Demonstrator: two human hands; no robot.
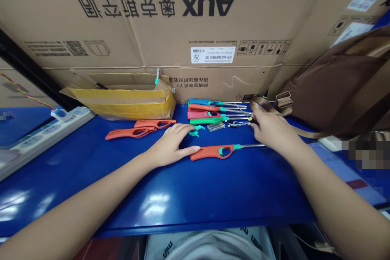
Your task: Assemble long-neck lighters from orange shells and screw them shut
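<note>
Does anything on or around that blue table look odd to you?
Yes. The big carton behind looks odd because its AUX lettering is upside down. Two orange handles beside the left hand also look incomplete: the orange lighter in front has a metal tube, while they show none.

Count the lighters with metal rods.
5: blue lighter, orange lighter, pink lighter, green lighter grouped together behind; second orange lighter in front. More may be hidden.

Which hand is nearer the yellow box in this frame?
Left. The left hand is in front of the yellow box, toward its right end; the right hand is much farther right, by the tips of the lighters.
</note>
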